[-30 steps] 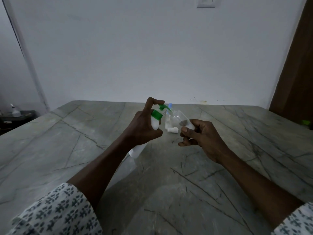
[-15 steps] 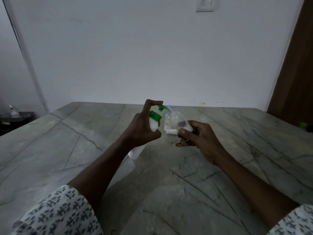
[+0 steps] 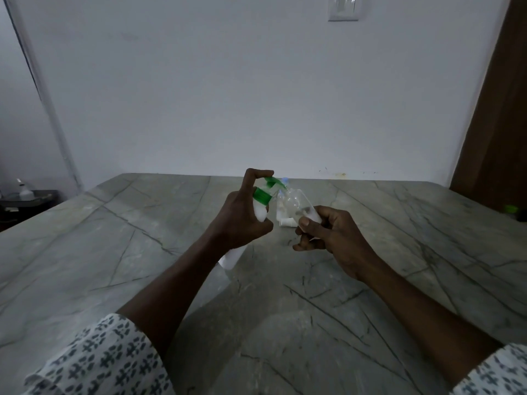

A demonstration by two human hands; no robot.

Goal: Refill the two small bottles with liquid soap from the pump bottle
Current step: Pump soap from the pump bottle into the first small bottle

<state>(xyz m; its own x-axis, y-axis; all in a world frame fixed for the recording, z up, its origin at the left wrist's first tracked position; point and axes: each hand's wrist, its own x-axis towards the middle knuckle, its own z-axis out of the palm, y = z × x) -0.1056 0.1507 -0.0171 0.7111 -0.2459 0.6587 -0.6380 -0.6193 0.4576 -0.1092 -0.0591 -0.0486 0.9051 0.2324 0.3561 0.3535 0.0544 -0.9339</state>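
Note:
My left hand [image 3: 241, 220] grips the white pump bottle [image 3: 261, 208], tilted above the table, with the index finger curled over its green pump head [image 3: 269, 182]. My right hand [image 3: 332, 238] holds a small clear bottle [image 3: 298, 205], tilted so its mouth meets the pump's nozzle. Behind them a second small clear bottle [image 3: 281, 201] with a blue cap stands on the table. A small white cap [image 3: 286, 222] lies on the table beside it.
The grey marble table [image 3: 142, 252] spreads wide around both hands. A brown door [image 3: 496, 124] stands at the right, with a small green object [image 3: 510, 208] near its foot. A dark side stand [image 3: 25, 199] with a small bottle is at far left.
Both hands and the two bottles stay together in nearly the same pose; only a slight shift of the view shows.

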